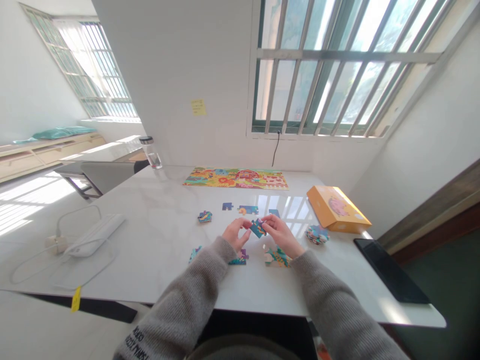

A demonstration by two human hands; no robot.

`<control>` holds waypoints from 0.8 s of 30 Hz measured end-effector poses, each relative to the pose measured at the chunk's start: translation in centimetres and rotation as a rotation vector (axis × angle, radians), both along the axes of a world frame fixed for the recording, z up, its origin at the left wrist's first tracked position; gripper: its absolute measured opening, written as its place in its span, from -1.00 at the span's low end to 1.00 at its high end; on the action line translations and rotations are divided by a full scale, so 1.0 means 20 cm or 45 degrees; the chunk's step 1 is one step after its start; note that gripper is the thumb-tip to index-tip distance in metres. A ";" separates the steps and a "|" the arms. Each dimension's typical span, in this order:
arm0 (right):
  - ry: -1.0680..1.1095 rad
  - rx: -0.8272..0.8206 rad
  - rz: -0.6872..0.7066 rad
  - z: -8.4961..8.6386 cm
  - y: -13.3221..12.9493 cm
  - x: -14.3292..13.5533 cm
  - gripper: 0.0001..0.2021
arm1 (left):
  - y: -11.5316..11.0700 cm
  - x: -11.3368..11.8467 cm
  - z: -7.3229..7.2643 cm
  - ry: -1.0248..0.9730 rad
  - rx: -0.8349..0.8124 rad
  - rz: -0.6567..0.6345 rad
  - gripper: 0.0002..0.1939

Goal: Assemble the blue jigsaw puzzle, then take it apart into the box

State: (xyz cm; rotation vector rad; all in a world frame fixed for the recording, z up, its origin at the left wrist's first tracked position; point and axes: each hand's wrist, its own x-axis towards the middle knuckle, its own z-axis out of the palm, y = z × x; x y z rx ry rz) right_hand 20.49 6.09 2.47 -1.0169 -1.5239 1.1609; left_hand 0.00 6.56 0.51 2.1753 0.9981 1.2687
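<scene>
Over the middle of the white table, my right hand [280, 235] pinches a dark blue puzzle piece [258, 228] with an orange and purple pattern. My left hand [237, 233] is at the left edge of that piece, its fingers curled around the edge. Behind the hands lie a small blue piece [227, 206], two joined pieces with an orange shape [248, 210] and another blue piece [274, 213]. Nearer to me are a green and yellow patterned section [277, 257] and a purple and teal section [240, 257], partly hidden by my left sleeve.
Small piles of pieces sit left [205, 216] and right [317, 234]. A colourful farm picture [236, 178] lies at the back. An orange box [337, 209] and black tablet [390, 270] are on the right; a bottle [151, 152] and white power strip [97, 235] on the left.
</scene>
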 end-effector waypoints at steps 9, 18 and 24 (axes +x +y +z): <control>-0.103 0.011 0.063 -0.01 -0.01 -0.03 -0.64 | 0.03 0.01 -0.03 -0.310 -0.370 -0.041 -0.67; -0.204 0.153 0.196 0.00 -0.03 -0.04 -0.64 | 0.03 0.00 -0.01 -0.342 -0.293 0.025 -0.67; 0.008 -0.035 0.069 -0.03 -0.01 -0.04 -0.60 | 0.02 -0.01 0.01 0.060 0.241 0.084 -0.53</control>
